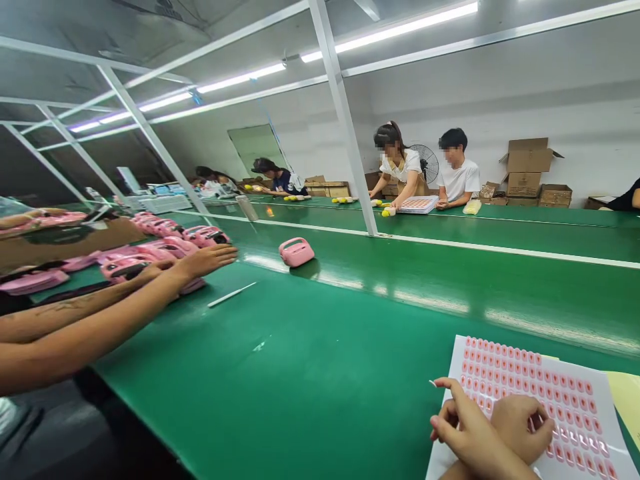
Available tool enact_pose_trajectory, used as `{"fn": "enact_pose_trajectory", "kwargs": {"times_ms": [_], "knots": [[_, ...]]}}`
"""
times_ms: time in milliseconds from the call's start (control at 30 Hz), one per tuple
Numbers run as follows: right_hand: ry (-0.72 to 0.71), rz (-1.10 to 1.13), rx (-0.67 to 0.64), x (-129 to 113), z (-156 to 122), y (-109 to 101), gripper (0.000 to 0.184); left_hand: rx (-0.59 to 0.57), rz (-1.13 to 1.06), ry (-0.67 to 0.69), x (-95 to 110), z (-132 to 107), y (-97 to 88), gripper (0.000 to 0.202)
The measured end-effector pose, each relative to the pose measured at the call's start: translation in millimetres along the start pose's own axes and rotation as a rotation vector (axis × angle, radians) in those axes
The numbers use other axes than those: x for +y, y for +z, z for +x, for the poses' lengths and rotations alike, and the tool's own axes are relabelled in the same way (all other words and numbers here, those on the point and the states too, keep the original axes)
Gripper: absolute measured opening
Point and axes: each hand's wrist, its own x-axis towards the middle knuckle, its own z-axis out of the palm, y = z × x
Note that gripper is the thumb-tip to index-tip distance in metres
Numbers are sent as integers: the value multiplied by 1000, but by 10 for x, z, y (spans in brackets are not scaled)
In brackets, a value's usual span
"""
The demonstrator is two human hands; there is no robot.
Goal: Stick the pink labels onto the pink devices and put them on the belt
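A white sheet (453, 363) with rows of small pink oval stickers (530, 377) lies at the lower right. My two wrists cross over it. My right hand (463, 423) reaches left across the sheet's edge, with index finger and thumb apart. On its index fingertip is a thin pale piece, seen edge-on, which looks like a sticker. Behind that forearm, my left hand (523, 423) rests on the sheet with curled fingers, thumb and index close together by the stickers. Whatever is between them is hidden.
A pink handled case (297, 253) stands on the green table (300, 360), a white pen-like stick (231, 295) nearer. At left, a co-worker's arms (125, 307) reach over pink cases (150, 257). Yellow paper (625, 400) lies right. Several people work behind white posts (345, 113).
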Motion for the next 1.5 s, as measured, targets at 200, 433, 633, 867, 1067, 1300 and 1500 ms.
{"fn": "enact_pose_trajectory", "kwargs": {"times_ms": [200,433,633,867,1067,1300,1500], "knots": [[4,-34,-15,-35,-8,-5,42,5,-1,-4,69,-11,-44,20],[-6,-5,-24,-25,-17,-17,44,6,21,-5,95,-57,-102,22],[-1,-26,-28,-35,-15,-18,44,11,13,20,-7,-6,-14,22],[9,-7,-32,-24,-12,-7,45,11,-6,45,-81,16,45,21],[-15,-17,-42,-19,-20,-14,45,31,0,6,26,-36,-23,21],[-22,-15,-52,2,-21,-30,47,15,-42,-37,123,-3,-41,17],[-27,2,-55,20,-25,-41,48,8,-74,-33,98,5,-12,16]]}}
